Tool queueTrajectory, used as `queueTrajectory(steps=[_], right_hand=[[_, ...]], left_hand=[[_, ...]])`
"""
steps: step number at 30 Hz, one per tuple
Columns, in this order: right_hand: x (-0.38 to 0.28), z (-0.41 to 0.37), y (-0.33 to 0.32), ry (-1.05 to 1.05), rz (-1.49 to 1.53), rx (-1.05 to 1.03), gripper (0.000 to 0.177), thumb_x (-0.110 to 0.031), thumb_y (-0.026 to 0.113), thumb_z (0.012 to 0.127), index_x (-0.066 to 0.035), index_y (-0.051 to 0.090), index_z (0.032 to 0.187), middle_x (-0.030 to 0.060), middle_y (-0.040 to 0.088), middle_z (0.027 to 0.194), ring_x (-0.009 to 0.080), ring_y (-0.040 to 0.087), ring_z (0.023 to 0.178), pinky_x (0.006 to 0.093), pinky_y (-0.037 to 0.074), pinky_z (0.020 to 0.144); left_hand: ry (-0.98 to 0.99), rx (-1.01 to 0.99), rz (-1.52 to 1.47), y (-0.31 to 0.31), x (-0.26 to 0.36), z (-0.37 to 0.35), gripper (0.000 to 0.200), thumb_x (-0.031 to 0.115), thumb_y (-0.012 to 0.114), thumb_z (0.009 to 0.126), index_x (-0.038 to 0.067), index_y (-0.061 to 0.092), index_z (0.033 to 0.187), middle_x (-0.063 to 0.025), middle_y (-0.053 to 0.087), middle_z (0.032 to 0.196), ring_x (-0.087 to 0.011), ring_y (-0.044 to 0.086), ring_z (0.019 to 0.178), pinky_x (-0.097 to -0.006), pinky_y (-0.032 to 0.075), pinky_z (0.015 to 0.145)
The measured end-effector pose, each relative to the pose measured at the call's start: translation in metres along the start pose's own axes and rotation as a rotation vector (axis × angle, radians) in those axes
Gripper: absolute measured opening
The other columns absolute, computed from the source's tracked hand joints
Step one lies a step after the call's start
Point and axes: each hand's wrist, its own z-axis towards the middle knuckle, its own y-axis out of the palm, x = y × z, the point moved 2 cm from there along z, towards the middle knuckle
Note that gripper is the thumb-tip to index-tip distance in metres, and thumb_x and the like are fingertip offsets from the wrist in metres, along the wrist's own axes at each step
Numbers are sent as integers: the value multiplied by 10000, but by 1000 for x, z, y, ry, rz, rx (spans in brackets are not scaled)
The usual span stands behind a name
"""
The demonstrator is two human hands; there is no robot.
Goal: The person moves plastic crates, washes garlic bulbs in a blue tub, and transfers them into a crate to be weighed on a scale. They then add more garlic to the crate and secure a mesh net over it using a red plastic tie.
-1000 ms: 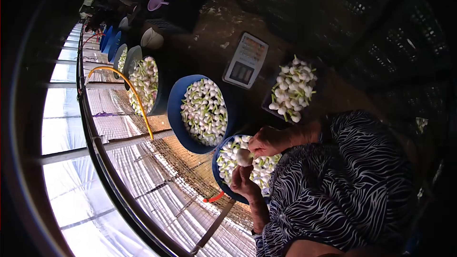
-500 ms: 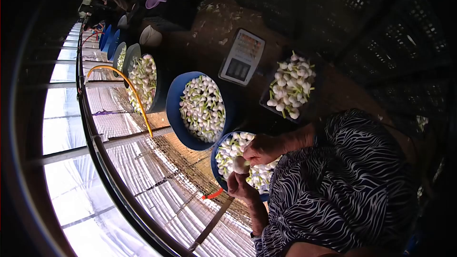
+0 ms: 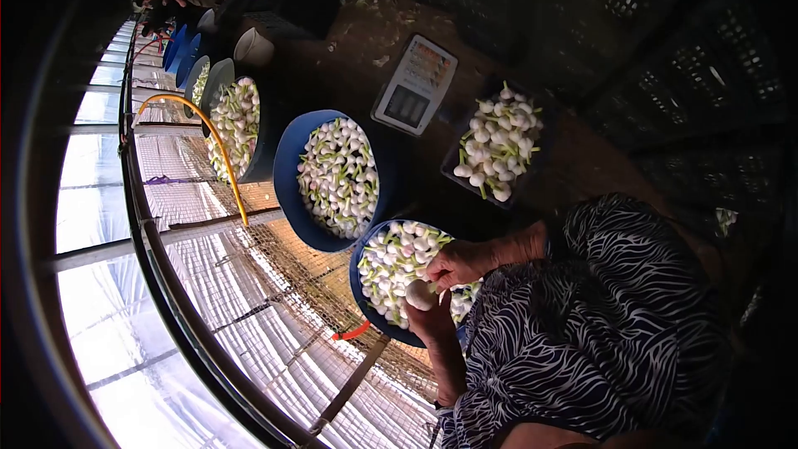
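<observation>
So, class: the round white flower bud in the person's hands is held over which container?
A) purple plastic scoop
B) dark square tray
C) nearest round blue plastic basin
C: the left hand holds the round white flower bud over the nearest round blue basin.

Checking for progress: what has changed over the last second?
Little: both hands carried the white bulb slightly toward the person's left over the nearest blue bowl. The left hand still holds it, the right hand still has its fingers at it. The other bowls and the scale stayed put.
</observation>
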Motion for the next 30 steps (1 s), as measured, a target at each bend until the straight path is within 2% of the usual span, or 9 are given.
queueTrajectory(steps=[2, 3, 6, 10, 14, 16, 22, 24, 30], right_hand=[[3, -8, 9, 35, -70, -39, 239, -264, 670, 720, -53, 559, 710, 100, 574, 642, 271, 584, 647, 363, 437, 589], [6, -12, 16, 21, -73, -58, 233, -265, 668, 712, -56, 565, 718, 106, 582, 649, 276, 588, 646, 372, 440, 578], [9, -21, 30, 65, -142, -108, 212, -243, 664, 702, -57, 565, 717, 111, 591, 671, 283, 588, 651, 375, 443, 574], [-2, -23, 30, 92, -55, -226, 177, -193, 629, 708, -40, 547, 672, 116, 546, 590, 272, 569, 562, 360, 415, 509], [-13, -14, 34, 217, -104, -330, 153, -167, 638, 714, -36, 564, 686, 93, 558, 600, 227, 550, 537, 329, 424, 519], [-3, -13, 33, 307, -120, -389, 154, -171, 636, 721, -34, 569, 699, 83, 560, 605, 209, 548, 540, 321, 429, 528], [30, 0, 72, 564, -200, -532, 191, -210, 642, 735, -25, 590, 737, 95, 567, 620, 191, 556, 576, 319, 437, 560], [47, 12, 87, 592, -293, -539, 196, -218, 644, 732, -28, 594, 734, 99, 571, 622, 207, 565, 583, 330, 441, 565], [119, 39, 168, 595, -538, -437, 204, -237, 641, 743, -42, 595, 708, 79, 554, 588, 225, 559, 559, 333, 440, 563]], left_hand=[[21, 33, 47, 38, 7, -21, 463, 435, 363, 889, 80, 464, 1167, -107, 505, 1129, -277, 474, 1057, -476, 409, 845], [37, -33, 3, 45, 10, -27, 398, 338, 542, 832, 64, 487, 1115, -101, 536, 1067, -257, 515, 986, -428, 430, 853], [529, -34, 1089, 23, 4, -30, 456, 151, 706, 696, 39, 493, 1083, -87, 568, 988, -224, 557, 911, -361, 460, 813], [334, -115, 1097, 15, 4, -29, 465, 113, 788, 567, 86, 550, 965, -41, 621, 860, -121, 584, 794, -260, 478, 732], [-48, -341, 253, -24, -58, 2, 348, 90, 732, 668, 73, 524, 947, -23, 591, 769, -133, 577, 711, -249, 492, 687], [-521, -51, -740, -46, -113, 24, 205, 138, 616, 805, 47, 520, 961, -44, 580, 735, -174, 587, 690, -290, 509, 642], [-211, -128, -735, -106, -177, 38, 232, 187, 495, 882, 52, 487, 1070, -68, 560, 821, -204, 583, 726, -349, 506, 616], [-417, 474, -526, -120, -138, 9, 279, 177, 511, 871, 80, 456, 1126, -57, 542, 854, -206, 576, 747, -348, 508, 605], [-285, 764, -294, -229, -254, -30, 317, 152, 551, 832, 48, 487, 1124, -45, 550, 883, -116, 551, 698, -261, 480, 567]])
